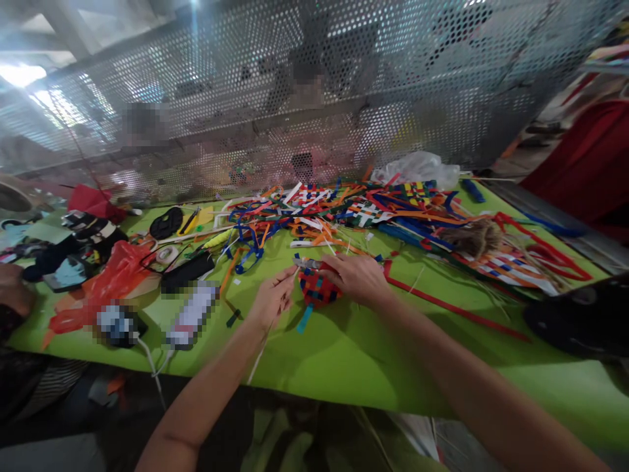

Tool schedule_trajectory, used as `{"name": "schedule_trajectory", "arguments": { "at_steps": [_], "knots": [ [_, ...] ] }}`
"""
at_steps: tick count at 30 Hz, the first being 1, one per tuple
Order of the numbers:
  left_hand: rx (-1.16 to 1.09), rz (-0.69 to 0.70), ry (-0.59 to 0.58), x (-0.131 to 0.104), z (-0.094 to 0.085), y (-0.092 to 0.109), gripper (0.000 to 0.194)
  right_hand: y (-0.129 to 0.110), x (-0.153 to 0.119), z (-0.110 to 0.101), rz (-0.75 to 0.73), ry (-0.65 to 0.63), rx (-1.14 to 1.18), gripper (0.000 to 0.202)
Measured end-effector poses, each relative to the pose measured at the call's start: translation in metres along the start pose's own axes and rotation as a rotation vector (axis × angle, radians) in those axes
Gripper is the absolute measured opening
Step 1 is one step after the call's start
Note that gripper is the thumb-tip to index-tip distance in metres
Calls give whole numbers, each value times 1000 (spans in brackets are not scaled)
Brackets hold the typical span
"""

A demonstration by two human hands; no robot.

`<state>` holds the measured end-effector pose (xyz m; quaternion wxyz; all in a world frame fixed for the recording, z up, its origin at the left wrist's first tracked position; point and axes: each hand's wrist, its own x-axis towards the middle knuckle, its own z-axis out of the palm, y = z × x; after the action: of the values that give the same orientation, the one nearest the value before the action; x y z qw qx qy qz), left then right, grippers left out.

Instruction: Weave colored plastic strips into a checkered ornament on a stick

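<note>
My right hand (361, 278) is closed around a small pair of pliers (308, 263). Its metal jaws point left, toward my left fingertips, and a red handle shows under my fingers. My left hand (272, 298) pinches a thin pale strand (258, 359) that trails down past the table's front edge. Whether the jaws touch the strand I cannot tell. Just below the pliers, between my hands, lies a small woven piece (318, 294) of red, dark blue and orange strips. A teal strip end (304, 318) sticks out of it toward me.
Loose coloured strips (309, 203) pile along the back of the green table (344, 367). A long red strip (462, 309) and a bundle of fibre (474, 239) are at right. A phone (193, 314), a black case (187, 273) and a red plastic bag (118, 275) sit left. Behind stands a perforated metal screen (221, 124).
</note>
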<state>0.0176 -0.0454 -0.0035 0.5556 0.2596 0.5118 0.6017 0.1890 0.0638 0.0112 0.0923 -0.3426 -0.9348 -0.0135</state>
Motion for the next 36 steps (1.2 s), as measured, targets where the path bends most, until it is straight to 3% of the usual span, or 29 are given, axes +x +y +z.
{"name": "schedule_trajectory", "arguments": {
  "at_steps": [3,6,8,10,14,17,20,31,33,36],
  "knots": [
    [13,6,-2,-7,-1,4,53,17,2,-4,44,-20,1,52],
    [16,32,-29,-18,-7,11,54,44,2,-12,352,14,-3,51],
    [1,64,-20,-21,-12,13,56,54,0,-16,463,146,25,51],
    [10,72,-28,-18,-15,13,58,50,-1,-16,352,147,114,48],
    [62,56,-70,-7,-17,4,58,13,-1,-9,89,61,216,46],
    [82,30,-74,-4,-15,-2,54,-7,-2,-6,10,19,239,46],
    [121,49,-74,-6,-13,-6,44,-11,-4,-7,-38,-14,232,46],
    [287,168,-15,-10,-12,-7,39,-4,-4,-2,-7,15,163,48],
    [285,175,-17,-12,-12,-6,38,8,-2,-1,49,19,106,48],
    [254,186,0,-16,-13,-4,37,33,1,-3,275,28,9,50]
  ]
}}
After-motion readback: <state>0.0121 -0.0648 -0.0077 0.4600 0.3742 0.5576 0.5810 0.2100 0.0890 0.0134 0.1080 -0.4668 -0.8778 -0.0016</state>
